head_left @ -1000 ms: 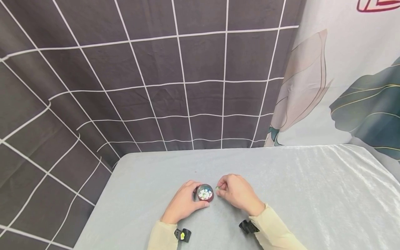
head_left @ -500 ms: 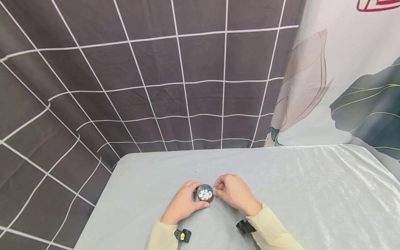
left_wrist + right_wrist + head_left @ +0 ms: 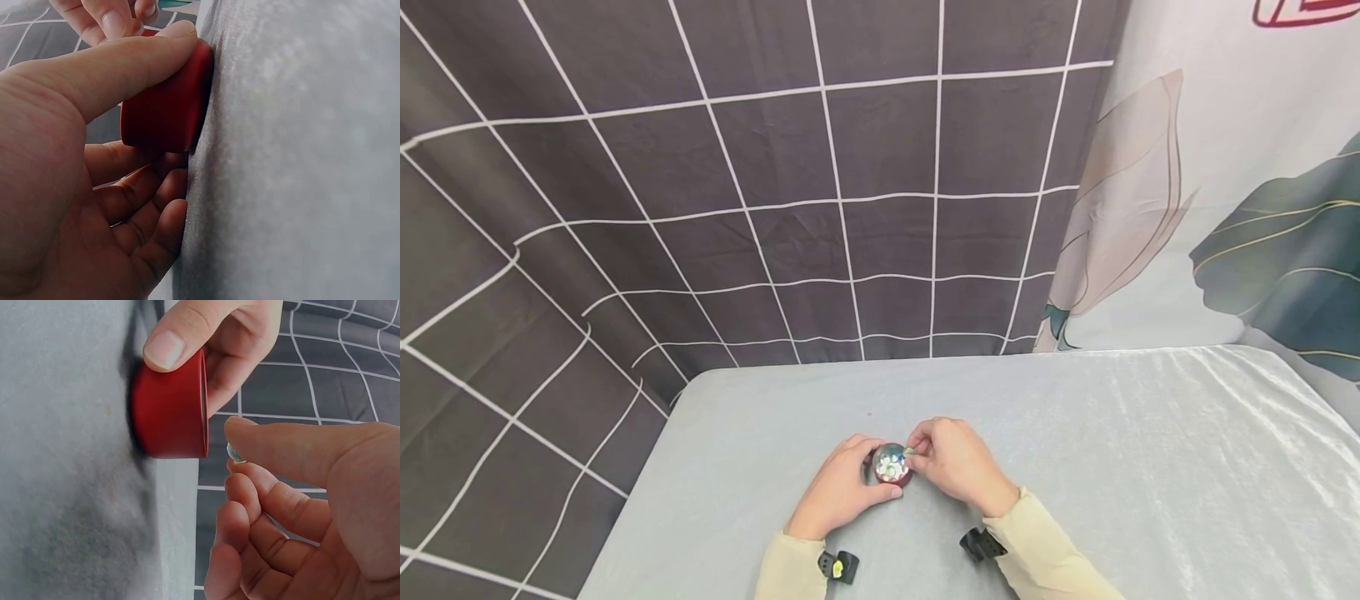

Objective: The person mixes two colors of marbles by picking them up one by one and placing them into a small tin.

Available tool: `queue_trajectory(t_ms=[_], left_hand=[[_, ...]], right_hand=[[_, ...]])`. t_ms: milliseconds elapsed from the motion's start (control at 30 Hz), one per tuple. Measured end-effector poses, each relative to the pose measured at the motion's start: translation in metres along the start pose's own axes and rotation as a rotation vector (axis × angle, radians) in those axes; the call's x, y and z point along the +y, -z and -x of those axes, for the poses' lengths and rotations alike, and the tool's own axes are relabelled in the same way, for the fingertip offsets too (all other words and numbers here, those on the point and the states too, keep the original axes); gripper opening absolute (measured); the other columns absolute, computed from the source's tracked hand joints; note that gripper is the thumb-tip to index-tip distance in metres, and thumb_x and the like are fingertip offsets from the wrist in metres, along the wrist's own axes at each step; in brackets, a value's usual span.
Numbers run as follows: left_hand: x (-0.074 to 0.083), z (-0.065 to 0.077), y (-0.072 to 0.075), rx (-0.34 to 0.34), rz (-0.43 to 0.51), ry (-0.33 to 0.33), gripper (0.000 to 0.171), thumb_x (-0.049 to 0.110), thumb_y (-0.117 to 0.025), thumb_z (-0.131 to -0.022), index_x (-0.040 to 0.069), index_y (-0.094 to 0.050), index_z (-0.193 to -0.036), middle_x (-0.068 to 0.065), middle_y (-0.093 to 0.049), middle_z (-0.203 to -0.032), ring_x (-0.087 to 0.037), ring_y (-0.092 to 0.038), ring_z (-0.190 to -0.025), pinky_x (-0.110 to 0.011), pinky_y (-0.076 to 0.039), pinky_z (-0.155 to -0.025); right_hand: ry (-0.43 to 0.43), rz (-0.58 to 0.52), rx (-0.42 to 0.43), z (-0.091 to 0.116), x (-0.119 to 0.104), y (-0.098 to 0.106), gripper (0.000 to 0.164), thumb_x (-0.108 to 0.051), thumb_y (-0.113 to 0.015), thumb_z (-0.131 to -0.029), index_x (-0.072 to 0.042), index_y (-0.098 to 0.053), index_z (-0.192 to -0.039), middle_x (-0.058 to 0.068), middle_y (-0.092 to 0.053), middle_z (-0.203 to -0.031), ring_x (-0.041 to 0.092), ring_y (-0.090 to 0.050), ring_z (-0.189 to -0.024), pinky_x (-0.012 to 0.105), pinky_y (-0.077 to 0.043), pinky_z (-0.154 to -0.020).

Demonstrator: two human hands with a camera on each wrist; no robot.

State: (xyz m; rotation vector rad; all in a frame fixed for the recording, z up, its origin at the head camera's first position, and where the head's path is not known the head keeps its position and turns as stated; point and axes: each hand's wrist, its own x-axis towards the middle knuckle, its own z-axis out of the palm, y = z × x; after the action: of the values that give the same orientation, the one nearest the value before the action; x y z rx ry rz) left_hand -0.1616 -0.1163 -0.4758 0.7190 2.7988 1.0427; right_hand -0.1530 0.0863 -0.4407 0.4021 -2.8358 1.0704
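A small round red tin stands upright on the table, low in the middle of the head view. Shiny, glassy pieces show inside it from above. My left hand grips the tin's side, the thumb in front and the fingers reaching behind. Between thumb and index finger, my right hand pinches a small clear, greenish glass bead. That hand's fingertips are right at the tin's right rim, over its opening edge. In the left wrist view the red wall shows below the left thumb, and the bead is hidden.
A pale grey velvety cloth covers the table. Behind it hangs a dark curtain with white grid lines, and a leaf-patterned curtain at the right. Black straps with cameras sit on the left wrist and right wrist.
My right hand has moved left with the bead, from beside the tin to its rim. The left hand and the tin have stayed in place.
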Motion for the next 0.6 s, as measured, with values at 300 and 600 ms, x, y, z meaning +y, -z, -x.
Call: queue_trajectory(t_ms=[300,600], left_hand=[[0.0004,0.0007,0.0004,-0.001,0.003,0.007,0.056,0.036,-0.085,-0.079,0.008,-0.067,-0.123,0.000,-0.065,-0.115,-0.016,-0.060,-0.106,-0.039,-0.049,-0.096],[-0.0009,0.0003,0.0002,-0.003,0.005,0.000,0.057,0.039,-0.085,-0.079,0.009,-0.066,-0.123,0.001,-0.065,-0.117,-0.016,-0.060,-0.107,-0.039,-0.049,-0.096]], right_hand=[[0.002,-0.012,-0.005,-0.0021,-0.0015,-0.0037,0.014,-0.012,-0.083,-0.076,-0.012,-0.071,-0.082,-0.011,-0.062,-0.069,0.005,-0.055,-0.064,0.026,-0.047,-0.062],[0.023,-0.030,-0.007,-0.0054,-0.0024,-0.0060,0.012,-0.010,-0.081,-0.076,-0.011,-0.071,-0.082,-0.011,-0.062,-0.068,0.004,-0.055,-0.063,0.025,-0.047,-0.061]])
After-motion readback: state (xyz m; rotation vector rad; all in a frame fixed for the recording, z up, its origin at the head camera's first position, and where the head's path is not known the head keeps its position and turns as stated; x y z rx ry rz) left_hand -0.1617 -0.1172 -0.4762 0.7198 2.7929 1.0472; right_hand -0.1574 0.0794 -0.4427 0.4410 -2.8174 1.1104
